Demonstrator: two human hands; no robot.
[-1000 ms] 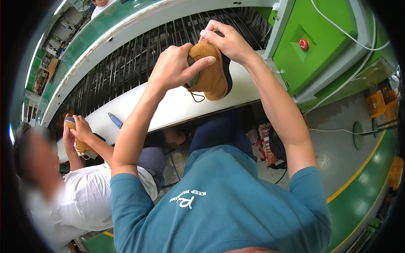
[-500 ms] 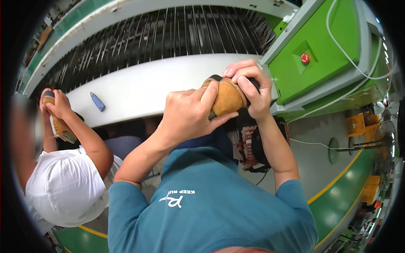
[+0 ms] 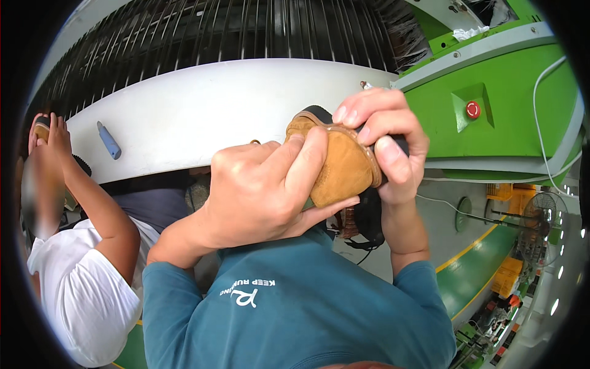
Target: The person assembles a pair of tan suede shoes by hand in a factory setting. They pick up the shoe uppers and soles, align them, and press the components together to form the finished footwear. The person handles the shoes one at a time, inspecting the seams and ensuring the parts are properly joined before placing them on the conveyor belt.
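Note:
A tan suede shoe with a dark sole is held up between my two hands, over the near edge of the white table. My left hand wraps round its upper from the left, fingers across the tan suede and thumb beneath the toe. On the other side my right hand grips the sole edge, its fingertips pressed along the seam where upper and sole meet. Much of the shoe's rear part is hidden behind my left hand.
A blue-handled cutter lies on the white table. Beyond it runs a bed of metal rods. At right stands a green machine housing with a red button. A co-worker in a white shirt holds another tan shoe at left.
My view has shifted closer, so the shoe and my hands look larger. Both hands keep their hold on the shoe, with the right fingertips slightly shifted along its edge.

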